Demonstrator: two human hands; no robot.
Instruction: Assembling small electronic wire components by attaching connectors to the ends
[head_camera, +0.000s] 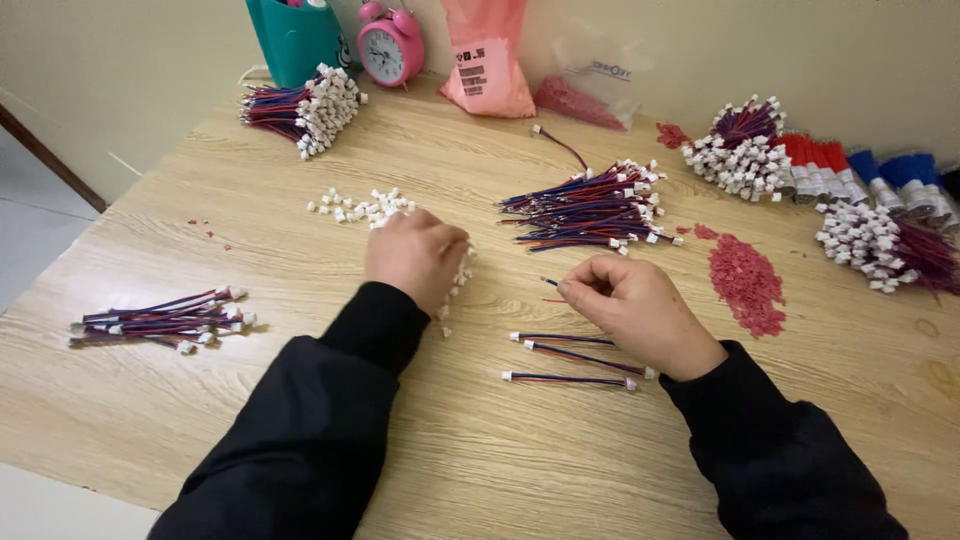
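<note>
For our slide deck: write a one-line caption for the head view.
Left hand rests on white connectors; right hand pinches a red-blue wire.

There is one view only, from a camera worn on the person's head. It looks forward and steeply down at a wooden table (480, 440), from close range above its near edge. Both black sleeves enter from the bottom of the frame. The view reaches to the far wall (800, 50). At the left a strip of floor (30, 230) is visible beside the table.
</note>
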